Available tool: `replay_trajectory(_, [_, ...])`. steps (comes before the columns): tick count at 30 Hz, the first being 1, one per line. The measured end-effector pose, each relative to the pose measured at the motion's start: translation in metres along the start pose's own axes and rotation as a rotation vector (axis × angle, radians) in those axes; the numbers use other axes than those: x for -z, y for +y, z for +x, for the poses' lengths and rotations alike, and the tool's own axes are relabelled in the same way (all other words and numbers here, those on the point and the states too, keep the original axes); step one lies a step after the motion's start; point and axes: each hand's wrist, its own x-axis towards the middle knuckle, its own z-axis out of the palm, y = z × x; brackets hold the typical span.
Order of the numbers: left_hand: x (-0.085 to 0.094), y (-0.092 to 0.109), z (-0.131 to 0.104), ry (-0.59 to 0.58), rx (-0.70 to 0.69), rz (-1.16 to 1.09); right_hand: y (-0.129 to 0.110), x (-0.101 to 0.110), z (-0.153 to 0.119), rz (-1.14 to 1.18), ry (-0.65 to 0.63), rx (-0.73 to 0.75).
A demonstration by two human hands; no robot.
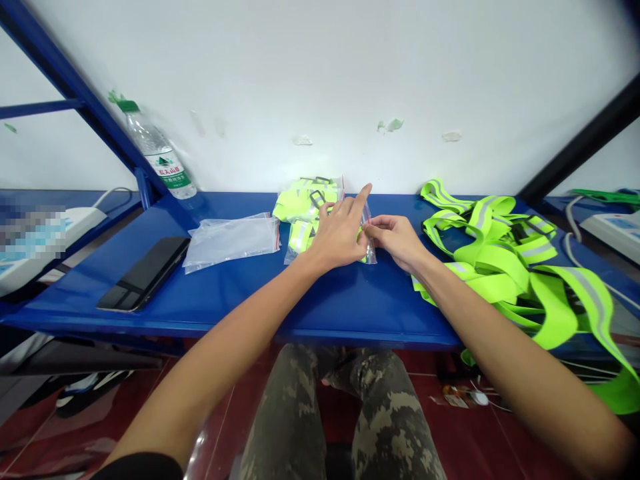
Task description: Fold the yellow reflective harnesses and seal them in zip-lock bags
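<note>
**Inspector:** Where is the strap-filled bag (300, 238) being handled?

**Assessor:** On the table (350, 307), just to the right of the stack of flat bags (233, 240). Its red-lined edge is being pinched between thumb and fingertips of the right hand (397, 240). The bag is being partly covered by the left hand (337, 233), which is half spread, one finger extending away. Whether anything is being gripped underneath cannot be told.

**Inspector:** What faults are being anticipated?

**Assessor:** Three are being recorded, as judgement only. A fold of strap could be getting caught at the red-lined edge, through bulk being pressed close to it. The packed bag (305, 197), lying to the right of and behind the stack, could be getting nudged, since the left hand is being worked close against it. The loose straps (500, 260), lying well to the right of the stack, could be getting dragged off, as a loop is overhanging the table and the right forearm is passing near.

**Inspector:** How is the strap-filled bag looking?

**Assessor:** Clear film is being bulged and creased by its contents. Fluorescent yellow-green webbing with a pale grey stripe is showing through. Much of the middle is being hidden.
</note>
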Motion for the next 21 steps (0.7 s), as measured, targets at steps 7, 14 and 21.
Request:
replay_trajectory(7, [0.0001, 0.0007, 0.0007, 0.003, 0.004, -0.019, 0.0007, 0.0011, 0.0012, 0.010, 0.004, 0.017])
replay_trajectory(14, [0.0009, 0.0013, 0.0010, 0.005, 0.021, -0.019, -0.0037, -0.0003, -0.0011, 0.053, 0.011, -0.043])
replay_trajectory(21, [0.0029, 0.0017, 0.0008, 0.004, 0.021, -0.034, -0.0061, -0.0018, -0.0027, 0.089, 0.023, -0.067])
